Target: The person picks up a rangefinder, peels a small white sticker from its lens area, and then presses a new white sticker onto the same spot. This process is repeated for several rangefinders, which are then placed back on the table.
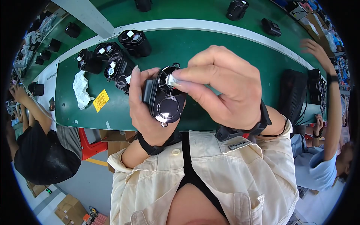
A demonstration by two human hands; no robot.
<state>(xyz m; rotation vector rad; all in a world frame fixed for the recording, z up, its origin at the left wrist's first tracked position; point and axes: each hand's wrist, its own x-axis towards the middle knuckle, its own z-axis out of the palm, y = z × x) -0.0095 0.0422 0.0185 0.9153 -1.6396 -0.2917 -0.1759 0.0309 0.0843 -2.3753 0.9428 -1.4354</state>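
Note:
My left hand (144, 108) grips a black, rounded device (165, 99) with a glossy round face and a fan-like opening at its top. My right hand (225, 84) comes in from the right and pinches a small white sticker (171, 80) against that opening with thumb and forefinger. Both wrists wear black straps. I hold the device just above the near edge of the green work surface (187, 48).
Several similar black devices (112, 60) with white stickers stand grouped at the back left. A crumpled white cloth (81, 90) and a yellow label (100, 100) lie beside them. A black mesh basket (292, 93) sits right. Other people work at left and right.

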